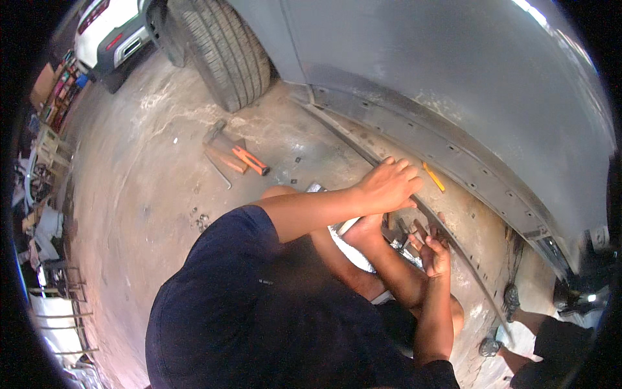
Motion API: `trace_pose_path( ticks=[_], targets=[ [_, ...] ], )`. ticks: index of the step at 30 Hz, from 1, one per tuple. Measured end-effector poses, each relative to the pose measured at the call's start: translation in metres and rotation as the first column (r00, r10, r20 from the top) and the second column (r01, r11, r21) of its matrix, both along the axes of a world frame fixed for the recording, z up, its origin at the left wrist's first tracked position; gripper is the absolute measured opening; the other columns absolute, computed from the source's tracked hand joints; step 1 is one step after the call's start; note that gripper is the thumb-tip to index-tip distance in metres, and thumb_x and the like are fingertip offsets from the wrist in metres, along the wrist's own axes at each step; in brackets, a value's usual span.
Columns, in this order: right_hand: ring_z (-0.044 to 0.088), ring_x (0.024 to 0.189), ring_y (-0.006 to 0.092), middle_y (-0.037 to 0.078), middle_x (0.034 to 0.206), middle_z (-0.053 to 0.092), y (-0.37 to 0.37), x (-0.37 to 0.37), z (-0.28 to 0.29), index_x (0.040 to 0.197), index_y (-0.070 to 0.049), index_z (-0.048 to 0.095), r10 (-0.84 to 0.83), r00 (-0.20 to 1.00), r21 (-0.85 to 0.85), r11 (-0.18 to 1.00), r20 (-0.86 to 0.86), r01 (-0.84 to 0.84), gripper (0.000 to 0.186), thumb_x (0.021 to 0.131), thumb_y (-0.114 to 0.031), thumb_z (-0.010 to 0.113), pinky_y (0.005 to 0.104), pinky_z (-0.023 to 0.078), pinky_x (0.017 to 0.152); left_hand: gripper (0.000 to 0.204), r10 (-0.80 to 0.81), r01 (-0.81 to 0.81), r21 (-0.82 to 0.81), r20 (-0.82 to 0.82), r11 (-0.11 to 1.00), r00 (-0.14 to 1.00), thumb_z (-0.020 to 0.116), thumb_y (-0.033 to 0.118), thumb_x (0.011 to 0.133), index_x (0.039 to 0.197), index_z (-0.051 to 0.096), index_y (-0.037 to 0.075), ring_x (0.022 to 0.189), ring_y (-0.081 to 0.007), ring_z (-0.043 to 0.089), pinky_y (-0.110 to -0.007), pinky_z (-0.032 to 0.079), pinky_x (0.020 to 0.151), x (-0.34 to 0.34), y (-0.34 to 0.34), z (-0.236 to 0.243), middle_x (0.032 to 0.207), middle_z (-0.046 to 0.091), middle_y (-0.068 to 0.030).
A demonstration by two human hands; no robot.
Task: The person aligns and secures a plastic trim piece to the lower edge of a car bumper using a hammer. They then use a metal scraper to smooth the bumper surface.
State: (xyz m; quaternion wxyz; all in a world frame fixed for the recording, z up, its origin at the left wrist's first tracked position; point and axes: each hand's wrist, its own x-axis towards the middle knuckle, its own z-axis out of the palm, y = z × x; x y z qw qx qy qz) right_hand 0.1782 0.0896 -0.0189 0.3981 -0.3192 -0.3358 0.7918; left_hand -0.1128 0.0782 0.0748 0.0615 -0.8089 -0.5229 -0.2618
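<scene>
A long, thin dark trim strip (461, 249) slants across in front of me, beside the lower edge of a grey car body (414, 71). My left hand (389, 185) is closed over the strip near its middle, fingers wrapped round it. Lower down and nearer to me, my right hand (434, 251) is raised against the strip's near side with bent fingers. Whatever lies between those fingertips is too small and blurred to name. Beneath the hands are several metal tools (403, 232), partly hidden by my arm and leg.
On the concrete floor lie a hammer (223, 146), an orange-handled tool (251, 160) and a bent metal rod (220, 174). A yellow-handled tool (433, 177) rests beyond the strip. The car's tyre (223, 55) stands at the upper left. Another person's feet (490, 347) are at the lower right.
</scene>
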Motion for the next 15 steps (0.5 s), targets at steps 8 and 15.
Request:
trace_pose_path(
  ticks=[8, 15],
  targets=[
    [0.04, 0.149, 0.0452, 0.014, 0.158, 0.047, 0.073, 0.01, 0.002, 0.154, -0.018, 0.049, -0.242, 0.87, 0.041, 0.957, -0.43, 0.286, 0.085, 0.085, -0.054, 0.085, 0.0708, 0.042, 0.117, 0.036, -0.123, 0.117, 0.074, 0.095, 0.99, 0.988, 0.083, 0.034, 0.082, 0.105, 0.069, 0.011, 0.112, -0.0308, 0.06, -0.049, 0.043, 0.096, 0.056, 0.08, 0.02, 0.106, 0.061, -0.0078],
    [0.038, 0.15, 0.0455, 0.02, 0.162, 0.036, 0.123, 0.003, 0.018, 0.16, -0.01, 0.035, -0.371, 0.811, -0.056, 0.919, -0.452, 0.39, 0.097, 0.086, -0.049, 0.085, 0.0673, 0.043, 0.12, 0.062, 0.042, -0.068, 0.251, 0.107, 0.965, 0.993, 0.082, 0.036, 0.084, 0.138, 0.063, 0.012, 0.137, -0.0354, 0.049, -0.06, 0.03, 0.119, 0.024, 0.095, 0.003, 0.134, 0.059, -0.0147]
  ],
)
